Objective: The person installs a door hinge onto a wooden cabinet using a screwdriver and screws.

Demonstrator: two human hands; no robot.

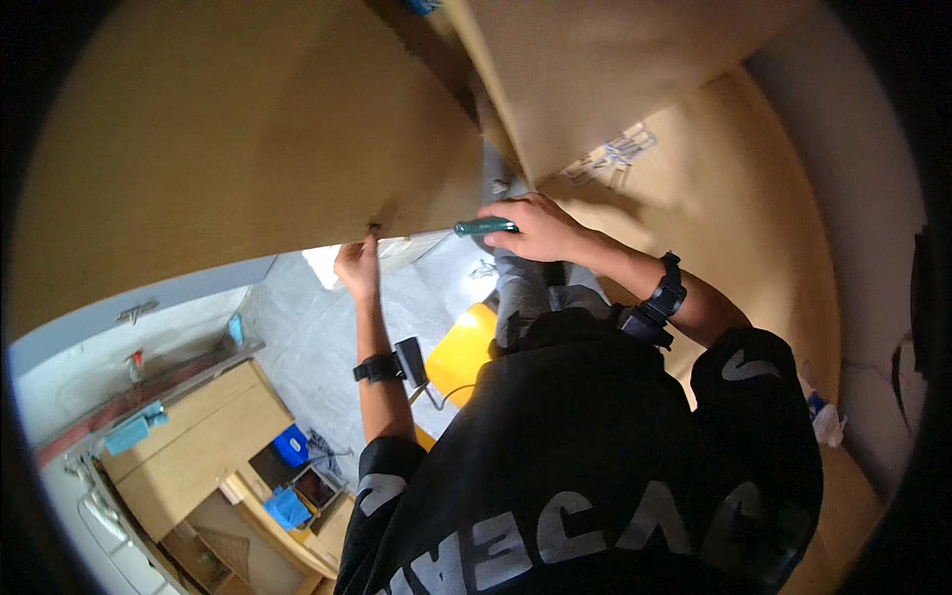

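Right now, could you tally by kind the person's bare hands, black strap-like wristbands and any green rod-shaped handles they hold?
Bare left hand and bare right hand: 2
Black left wristband and black right wristband: 2
Green rod-shaped handle, in the right hand: 1
Total: 5

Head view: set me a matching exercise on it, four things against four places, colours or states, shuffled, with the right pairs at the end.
Things
1. Left hand
2. Right hand
3. Wrist straps
4. Seat-like object

Descriptions
A. Black
B. Yellow, just left of the legs
C. Thumb up at the lower edge of the panel
D. Closed around the green handle

Right pairs: 1-C, 2-D, 3-A, 4-B
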